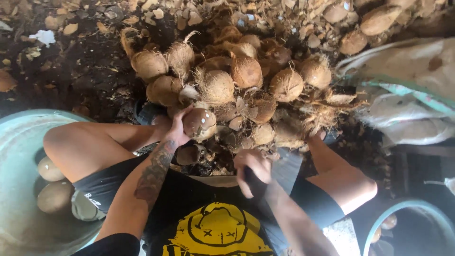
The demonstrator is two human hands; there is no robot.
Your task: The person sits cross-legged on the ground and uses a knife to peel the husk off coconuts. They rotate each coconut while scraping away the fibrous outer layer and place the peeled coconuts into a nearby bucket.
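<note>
Dark earth strewn with shell scraps fills the frame. At centre the left hand [174, 130] grips a partly shelled coconut [199, 123], white patches showing through its brown skin. Below it, the right hand [253, 170] is clenched around a dark-handled blade [284, 168]. Above them a heap of husked coconuts [227, 76] waits unshelled. At lower left, a pale basin [19, 137] holds three peeled ones, so most remain.
</note>
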